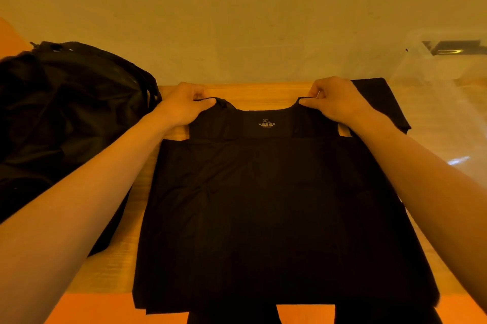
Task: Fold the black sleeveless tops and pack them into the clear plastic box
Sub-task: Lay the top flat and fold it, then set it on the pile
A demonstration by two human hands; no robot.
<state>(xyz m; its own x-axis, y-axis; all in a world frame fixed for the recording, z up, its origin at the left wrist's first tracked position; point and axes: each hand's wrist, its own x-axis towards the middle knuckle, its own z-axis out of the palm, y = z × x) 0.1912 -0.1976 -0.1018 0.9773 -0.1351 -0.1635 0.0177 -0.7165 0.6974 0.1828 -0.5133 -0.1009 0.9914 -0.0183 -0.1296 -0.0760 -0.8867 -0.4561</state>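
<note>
A black sleeveless top [276, 205] lies spread flat on the wooden table [113, 265]. Its hem reaches just past the near table edge, and its two shoulder straps lie at the far edge, where the left hand [184, 107] pinches the left strap and the right hand [340, 105] pinches the right. Left of this top, across a bare strip of wood, sits a heap of black tops [66, 118]. Just beyond its far right corner lies a folded black top [382, 102], with the clear plastic box [442, 81] further right.
</note>
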